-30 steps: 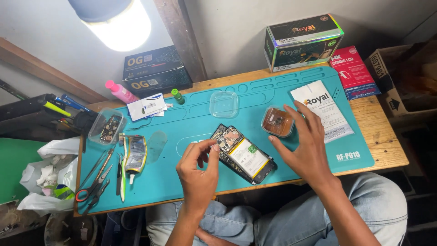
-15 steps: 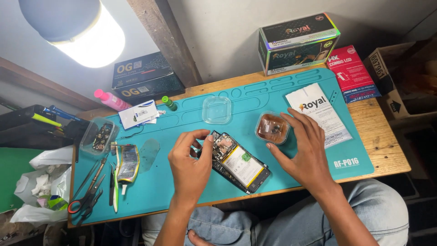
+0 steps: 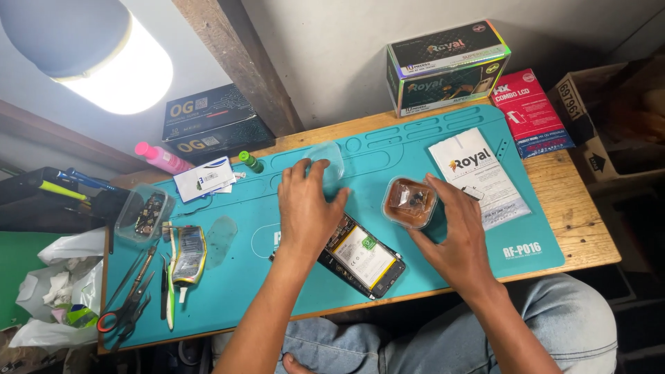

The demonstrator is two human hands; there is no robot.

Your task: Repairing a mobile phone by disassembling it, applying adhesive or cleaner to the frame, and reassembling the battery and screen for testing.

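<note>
An opened phone (image 3: pixel 361 257) with its battery showing lies on the teal work mat (image 3: pixel 242 291). My left hand (image 3: pixel 308 208) is above the phone with fingers spread, and its fingertips rest at the edge of a clear plastic lid (image 3: pixel 331 155). My right hand (image 3: pixel 454 235) grips a small clear container (image 3: pixel 410 202) of tiny dark parts between thumb and fingers, just right of the phone.
A white leaflet (image 3: pixel 478 173), red packet (image 3: pixel 530 111) and colourful box (image 3: pixel 447 66) are at the right. Black boxes (image 3: pixel 208 125), a pink bottle (image 3: pixel 159 158), a green bottle (image 3: pixel 251 162), a parts tray (image 3: pixel 142 213), scissors (image 3: pixel 121 312) and tweezers sit left. A lamp (image 3: pixel 104 48) hangs overhead.
My left hand has left the phone and moved up to the clear lid. My right hand has stayed on the small container.
</note>
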